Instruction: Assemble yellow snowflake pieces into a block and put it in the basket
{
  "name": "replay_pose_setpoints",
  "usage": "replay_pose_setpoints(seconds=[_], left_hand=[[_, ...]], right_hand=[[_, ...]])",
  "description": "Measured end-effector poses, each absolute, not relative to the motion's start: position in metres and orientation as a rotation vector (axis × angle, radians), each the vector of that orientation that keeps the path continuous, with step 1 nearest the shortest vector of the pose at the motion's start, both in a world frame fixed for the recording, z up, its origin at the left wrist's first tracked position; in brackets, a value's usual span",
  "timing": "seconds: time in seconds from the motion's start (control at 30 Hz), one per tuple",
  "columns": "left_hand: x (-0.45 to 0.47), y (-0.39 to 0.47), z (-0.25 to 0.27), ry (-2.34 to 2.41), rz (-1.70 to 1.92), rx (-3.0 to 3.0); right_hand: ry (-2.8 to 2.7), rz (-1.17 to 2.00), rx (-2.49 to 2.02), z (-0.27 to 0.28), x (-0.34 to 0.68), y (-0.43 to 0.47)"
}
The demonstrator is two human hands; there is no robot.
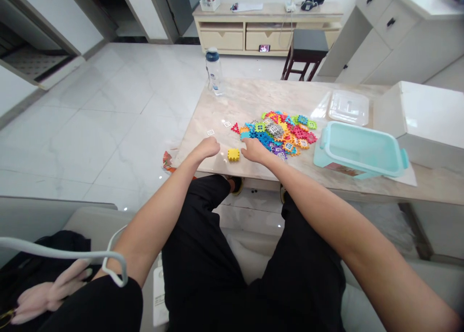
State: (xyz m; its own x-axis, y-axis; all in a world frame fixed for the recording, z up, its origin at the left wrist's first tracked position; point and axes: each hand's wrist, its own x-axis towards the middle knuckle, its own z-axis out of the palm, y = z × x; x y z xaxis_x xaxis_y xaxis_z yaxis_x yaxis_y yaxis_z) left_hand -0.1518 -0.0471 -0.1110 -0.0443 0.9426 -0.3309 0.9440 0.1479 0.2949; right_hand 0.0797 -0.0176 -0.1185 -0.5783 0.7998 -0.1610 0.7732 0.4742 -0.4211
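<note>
My left hand is curled into a fist near the table's front edge, with nothing showing in it. To its right sits a yellow block with notched edges, apart from both hands. My right hand reaches to the near left side of a heap of colourful notched plastic tiles. Its index finger and thumb are apart, and the index fingertip is at a light blue tile, perhaps touching it. Two white window-shaped pieces, one a lattice piece and the other a similar piece, lie beyond my left hand.
A light teal bin stands right of the heap, its clear lid lying behind it. A white box is at far right. A water bottle stands at the table's far left corner. Beyond are a dark stool and a low cabinet.
</note>
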Motion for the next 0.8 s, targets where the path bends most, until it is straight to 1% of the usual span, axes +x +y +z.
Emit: replay_pose_setpoints(seconds=[0.13,0.2,0.43,0.8], left_hand=[[-0.146,-0.049,-0.098,2.134,-0.069,1.758],[-0.142,-0.054,-0.092,2.163,-0.025,1.747],[-0.138,-0.065,-0.083,2.234,0.077,1.676],[-0.140,-0.069,-0.082,2.254,0.093,1.663]], right_hand=[[-2.825,0.641,-1.030,-0.118,0.076,-0.019],[-2.882,0.610,-0.968,-0.119,0.069,-0.024],[-3.026,0.430,-1.120,-0.123,0.039,-0.040],[-3.096,0.383,-1.242,-0.127,0.030,-0.041]])
